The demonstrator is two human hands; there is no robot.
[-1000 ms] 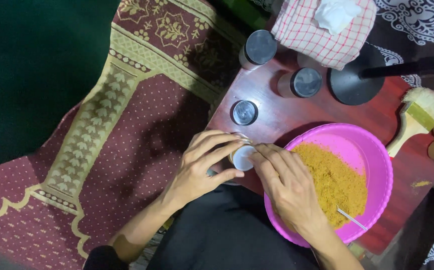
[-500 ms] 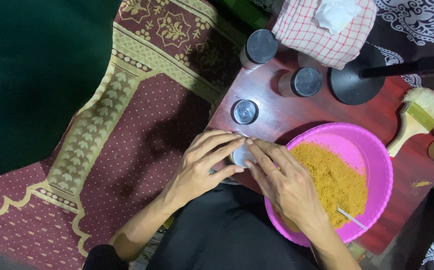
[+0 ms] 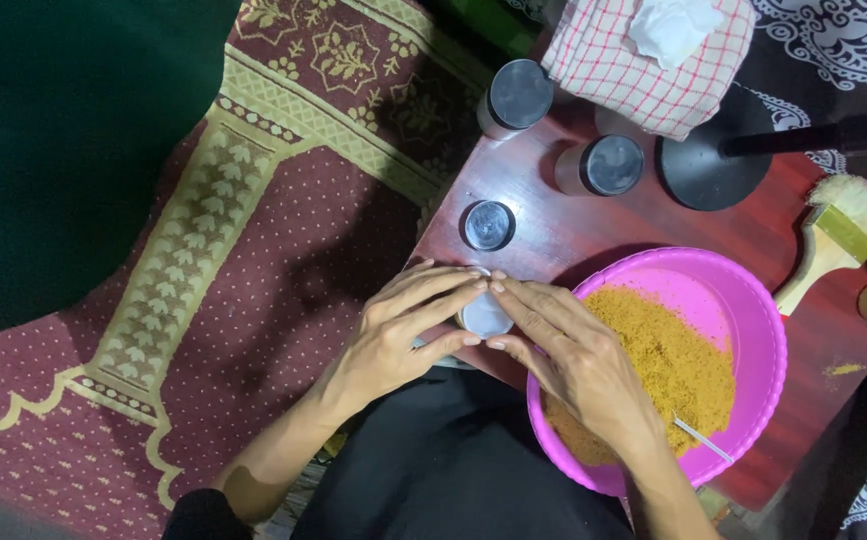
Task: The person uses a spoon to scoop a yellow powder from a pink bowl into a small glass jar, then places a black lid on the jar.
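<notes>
Materials & finishes, low table w/ powder

Pink basin (image 3: 743, 310): glossy smooth plastic, holding coarse, grainy, matt orange-brown powder (image 3: 668, 365). Small white container (image 3: 485, 316) between left hand (image 3: 398, 335) & right hand (image 3: 573, 355): smooth plastic, slight sheen. Table top (image 3: 563, 230): polished reddish wood, reflective. Jars w/ dark matt lids (image 3: 613, 165). Checked cloth (image 3: 643, 75): woven, soft. Brush (image 3: 838, 235): wood handle, pale bristles. Rug (image 3: 283, 260): patterned textile, matt.

small white container (image 3: 484, 316) mostly hidden between hands, brush (image 3: 838, 238) cut off right
</notes>
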